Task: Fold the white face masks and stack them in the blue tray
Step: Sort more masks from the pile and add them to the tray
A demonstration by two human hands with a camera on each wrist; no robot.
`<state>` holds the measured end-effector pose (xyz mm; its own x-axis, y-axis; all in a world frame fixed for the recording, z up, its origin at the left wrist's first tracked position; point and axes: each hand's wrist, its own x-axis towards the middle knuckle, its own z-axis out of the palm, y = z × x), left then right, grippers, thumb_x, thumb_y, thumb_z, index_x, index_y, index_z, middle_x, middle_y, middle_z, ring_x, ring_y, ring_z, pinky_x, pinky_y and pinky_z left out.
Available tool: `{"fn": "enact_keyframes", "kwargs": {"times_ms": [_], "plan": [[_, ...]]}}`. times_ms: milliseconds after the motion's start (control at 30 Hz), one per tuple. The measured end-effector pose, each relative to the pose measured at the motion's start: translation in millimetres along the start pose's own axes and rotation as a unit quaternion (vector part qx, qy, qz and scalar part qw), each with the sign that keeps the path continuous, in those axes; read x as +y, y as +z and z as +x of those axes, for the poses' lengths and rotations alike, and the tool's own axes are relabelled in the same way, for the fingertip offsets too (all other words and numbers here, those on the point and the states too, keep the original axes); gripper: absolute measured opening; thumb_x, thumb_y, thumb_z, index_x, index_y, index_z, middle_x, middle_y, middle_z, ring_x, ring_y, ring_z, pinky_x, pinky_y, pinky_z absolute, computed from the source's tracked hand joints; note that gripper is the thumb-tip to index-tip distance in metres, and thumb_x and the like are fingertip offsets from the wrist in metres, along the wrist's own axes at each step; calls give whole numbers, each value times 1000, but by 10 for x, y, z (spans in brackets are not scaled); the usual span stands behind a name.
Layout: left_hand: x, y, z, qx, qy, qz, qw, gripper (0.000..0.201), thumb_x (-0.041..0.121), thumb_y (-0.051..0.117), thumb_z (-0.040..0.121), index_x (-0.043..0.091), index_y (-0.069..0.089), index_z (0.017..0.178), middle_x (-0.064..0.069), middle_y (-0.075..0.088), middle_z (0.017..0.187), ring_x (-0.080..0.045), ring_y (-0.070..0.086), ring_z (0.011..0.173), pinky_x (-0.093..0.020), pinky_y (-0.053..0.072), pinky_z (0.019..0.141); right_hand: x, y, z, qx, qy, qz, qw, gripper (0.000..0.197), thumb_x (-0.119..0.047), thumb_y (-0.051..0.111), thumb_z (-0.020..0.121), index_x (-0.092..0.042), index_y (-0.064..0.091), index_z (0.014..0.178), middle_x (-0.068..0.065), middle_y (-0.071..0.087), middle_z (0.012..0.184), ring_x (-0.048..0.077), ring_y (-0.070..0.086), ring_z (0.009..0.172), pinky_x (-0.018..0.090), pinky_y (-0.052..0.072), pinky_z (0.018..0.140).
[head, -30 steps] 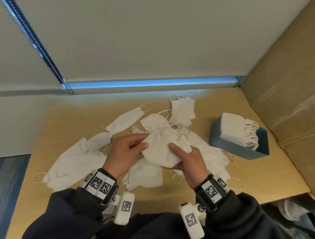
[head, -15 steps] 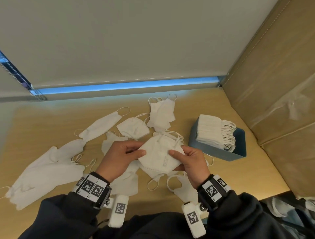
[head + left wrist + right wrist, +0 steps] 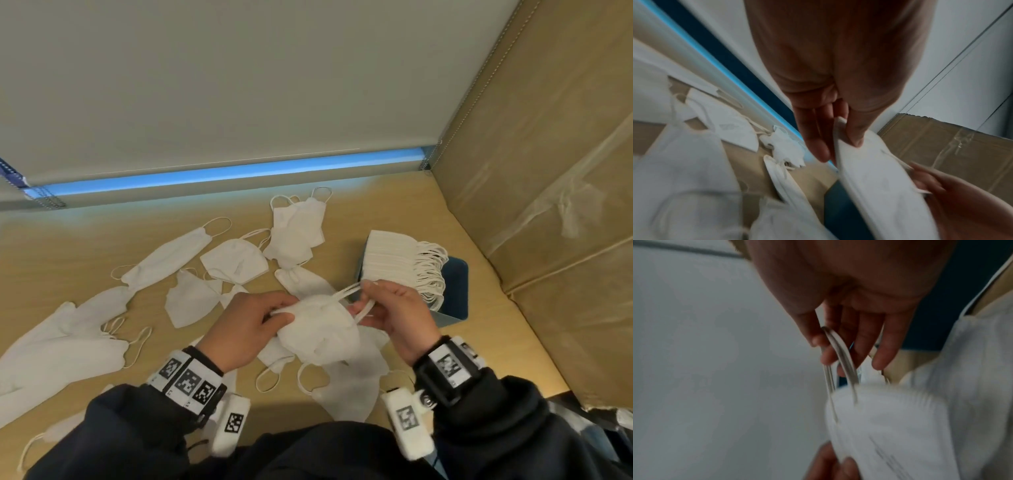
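Note:
A folded white face mask (image 3: 320, 329) is held above the table between both hands. My left hand (image 3: 246, 325) pinches its left edge; in the left wrist view the thumb and fingers clamp the mask (image 3: 875, 181). My right hand (image 3: 394, 308) pinches the mask's ear loops (image 3: 349, 294) and stretches them to the right; the loops (image 3: 838, 353) run between thumb and fingers in the right wrist view. The blue tray (image 3: 455, 291) stands at the right, holding a stack of folded masks (image 3: 394, 260). Several unfolded masks (image 3: 236, 260) lie spread over the wooden table (image 3: 68, 257).
A cardboard box wall (image 3: 548, 205) rises close on the right behind the tray. A pale wall with a blue strip (image 3: 222, 171) borders the table's far edge. More loose masks (image 3: 58, 346) pile at the left and under my hands.
My right hand has left the mask's body and taken hold of its ear loops, pulling them out to the right. The left hand keeps its pinch on the mask's left edge.

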<state>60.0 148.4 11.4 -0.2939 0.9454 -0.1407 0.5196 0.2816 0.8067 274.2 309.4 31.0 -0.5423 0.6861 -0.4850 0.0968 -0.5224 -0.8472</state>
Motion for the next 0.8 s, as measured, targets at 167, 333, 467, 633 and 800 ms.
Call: {"fn": "enact_keyframes", "kwargs": {"times_ms": [167,333,467,633,800], "plan": [[333,-255,407,74,63,71,993,22,34,71,93,26,76,113,13,78,98,-8,71,85,-35,58,83,-490,-522,-51,-132,19,84,988,34,-15,53,94,-18,39,63,2,21,60,20,33,58,36,35,67],[930,-77,932,83,192,116,971,18,27,64,97,23,76,109,13,77,101,-7,68,86,-24,50,81,-872,-948,12,-40,-155,-92,983,27,8,56,93,-4,51,69,8,46,58,24,46,63,34,37,67],[1029,437,1141,34,228,145,962,25,26,58,98,16,76,113,3,77,110,-18,70,95,-26,50,85,-765,-1296,53,22,-178,-126,976,20,10,57,92,2,54,74,4,47,52,25,45,60,34,36,65],[936,636,1222,18,207,156,966,25,25,58,100,16,75,117,1,76,116,-21,70,101,-23,47,88,-478,-1440,37,40,-166,-148,974,16,5,61,93,11,58,79,8,61,59,28,52,66,29,49,67],[991,529,1238,42,222,151,962,27,27,56,100,15,74,116,4,76,114,-15,69,100,-21,47,89,-495,-1380,27,36,-214,-89,972,13,4,64,92,14,59,86,25,61,69,22,60,60,27,57,69]]}}
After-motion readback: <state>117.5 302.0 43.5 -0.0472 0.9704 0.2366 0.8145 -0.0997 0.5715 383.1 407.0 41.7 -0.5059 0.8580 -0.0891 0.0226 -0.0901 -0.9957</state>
